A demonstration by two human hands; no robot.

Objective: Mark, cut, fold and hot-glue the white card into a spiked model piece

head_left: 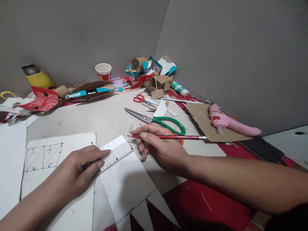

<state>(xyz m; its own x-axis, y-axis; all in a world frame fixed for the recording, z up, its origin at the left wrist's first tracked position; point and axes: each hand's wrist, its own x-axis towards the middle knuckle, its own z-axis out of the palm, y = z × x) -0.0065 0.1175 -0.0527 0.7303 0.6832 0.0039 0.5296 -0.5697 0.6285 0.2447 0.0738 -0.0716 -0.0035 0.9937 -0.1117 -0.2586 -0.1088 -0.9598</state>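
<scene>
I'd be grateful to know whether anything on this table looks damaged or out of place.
Yes: at the right, the brown cardboard under the pink glue gun has a ragged left edge, as if torn. At the back left, the yellow bottle appears tilted, whereas the paper cup stands upright.

No word or brand is legible. The clear ruler (120, 155) bears graduation lines, its numerals too small to read. The white sheet (43, 160) carries a hand-drawn rectangle divided by a vertical line and diagonals, with small handwritten marks that cannot be deciphered. Rows of white print, unreadable, cover the red packaging piece (43, 99). The paper cup (104, 70) shows part of a yellow emblem. Lettering on the green-and-white tube (179, 89) is likewise too small.
</scene>
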